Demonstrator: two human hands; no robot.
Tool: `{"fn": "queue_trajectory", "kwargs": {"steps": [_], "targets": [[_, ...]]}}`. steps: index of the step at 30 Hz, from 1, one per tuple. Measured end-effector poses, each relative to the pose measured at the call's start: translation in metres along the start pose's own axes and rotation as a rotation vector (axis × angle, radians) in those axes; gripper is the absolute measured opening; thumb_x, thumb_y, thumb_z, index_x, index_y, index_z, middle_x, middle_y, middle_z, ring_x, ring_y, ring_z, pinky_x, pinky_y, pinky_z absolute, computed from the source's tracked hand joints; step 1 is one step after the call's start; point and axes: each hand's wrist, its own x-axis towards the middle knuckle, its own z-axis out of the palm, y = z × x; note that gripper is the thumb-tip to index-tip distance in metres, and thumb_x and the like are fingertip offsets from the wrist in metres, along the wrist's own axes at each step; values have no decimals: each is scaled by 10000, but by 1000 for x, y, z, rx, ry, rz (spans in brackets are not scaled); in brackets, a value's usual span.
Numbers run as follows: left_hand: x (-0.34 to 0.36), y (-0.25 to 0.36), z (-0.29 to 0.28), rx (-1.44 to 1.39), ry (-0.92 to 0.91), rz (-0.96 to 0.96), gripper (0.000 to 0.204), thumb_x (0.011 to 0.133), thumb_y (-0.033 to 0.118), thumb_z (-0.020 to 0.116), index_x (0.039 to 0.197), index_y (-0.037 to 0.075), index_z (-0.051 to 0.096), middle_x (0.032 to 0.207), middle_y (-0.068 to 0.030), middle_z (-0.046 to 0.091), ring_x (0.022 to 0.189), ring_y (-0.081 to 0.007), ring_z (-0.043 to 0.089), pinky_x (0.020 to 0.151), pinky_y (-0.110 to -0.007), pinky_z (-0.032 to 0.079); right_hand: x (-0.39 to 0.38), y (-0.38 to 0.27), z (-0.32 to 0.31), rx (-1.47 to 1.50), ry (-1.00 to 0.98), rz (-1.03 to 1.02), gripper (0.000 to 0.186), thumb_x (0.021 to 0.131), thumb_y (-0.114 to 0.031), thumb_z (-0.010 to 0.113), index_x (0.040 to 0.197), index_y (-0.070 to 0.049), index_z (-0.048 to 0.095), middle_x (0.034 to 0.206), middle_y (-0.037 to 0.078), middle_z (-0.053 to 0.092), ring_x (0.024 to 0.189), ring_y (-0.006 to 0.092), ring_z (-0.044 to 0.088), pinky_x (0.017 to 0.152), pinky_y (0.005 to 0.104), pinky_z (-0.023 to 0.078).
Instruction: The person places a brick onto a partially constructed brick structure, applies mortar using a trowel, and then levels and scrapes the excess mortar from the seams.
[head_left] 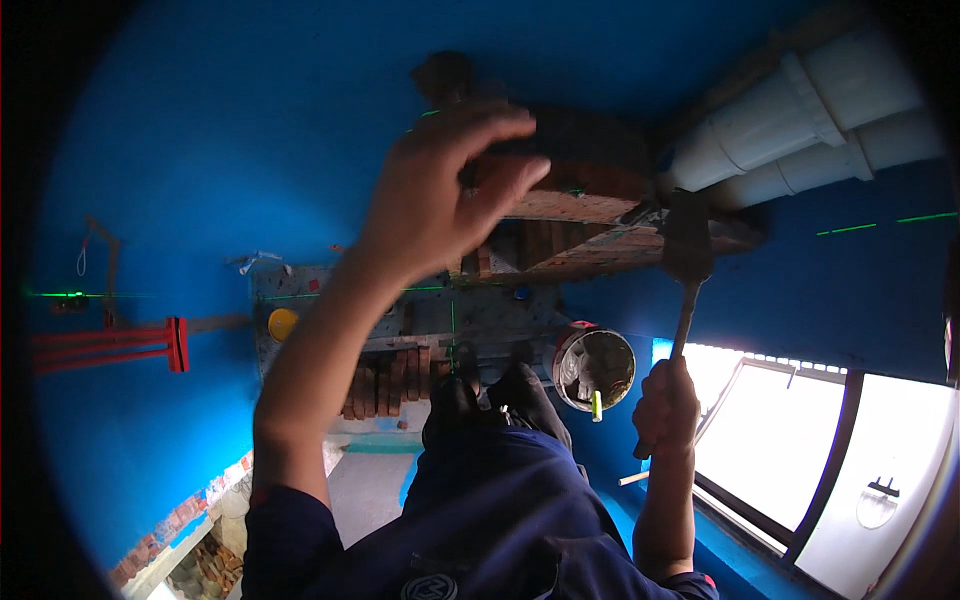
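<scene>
My left hand [435,190] is raised in front of the dark brickwork [590,165]. Its thumb and fingers curve apart, with nothing visible between them. A dark patch or lump [443,75], too dim to make out, shows on the blue wall just beyond that hand. On the right, my right hand [668,405] is wrapped round the handle of a trowel [688,240]. The trowel points away from me, its dark blade up near the end of the brickwork and the white pipes [770,125].
A bucket of grey mortar [600,365] stands by my feet, a green-handled item [597,405] at its rim. Loose bricks [390,380] lie lower left of it. Further left are a yellow round object [283,324] and a red frame [110,345]. A bright window [770,440] is at right.
</scene>
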Motion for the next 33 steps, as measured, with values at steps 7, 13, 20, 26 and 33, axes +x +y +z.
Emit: {"fn": "queue_trajectory", "kwargs": {"steps": [7, 13, 20, 26, 33], "targets": [[-128, 32, 73, -273, -77, -281, 179, 838, 160, 702, 955, 31, 661, 945, -124, 676, 880, -256, 662, 756, -343, 528, -5, 9, 17, -228, 110, 42, 428, 1006, -457, 379, 785, -106, 485, 526, -22, 383, 377, 82, 345, 343, 236, 265], [-217, 35, 105, -399, -346, -669, 211, 871, 201, 684, 1004, 38, 672, 976, -82, 673, 894, -206, 657, 754, -310, 517, -2, 21, 50, -992, 236, -105, 222, 949, -205, 536, 837, -13, 548, 642, 73, 538, 567, 157, 499, 521, 319, 417], [-239, 12, 83, -203, -330, -695, 196, 861, 189, 686, 989, 42, 672, 915, -75, 678, 765, -191, 670, 659, -292, 522, 19, 40, 47, -1347, 135, -438, 186, 914, -203, 587, 936, -18, 586, 713, 145, 612, 625, 263, 605, 587, 375, 477], [-250, -3, 68, -176, -262, -837, 250, 870, 232, 692, 1028, 42, 657, 942, -76, 691, 797, -170, 679, 685, -289, 529, 13, 42, 40, -1391, 281, -400, 173, 911, -193, 596, 948, -24, 586, 818, 198, 655, 735, 353, 657, 617, 401, 504], [-245, -8, 71, -156, -139, -686, 173, 873, 180, 689, 978, 44, 665, 861, -66, 674, 716, -131, 626, 641, -280, 497, -1, 32, 9, -1307, 489, -418, 223, 952, -259, 558, 886, -47, 561, 626, 73, 559, 560, 144, 552, 487, 304, 414]]}}
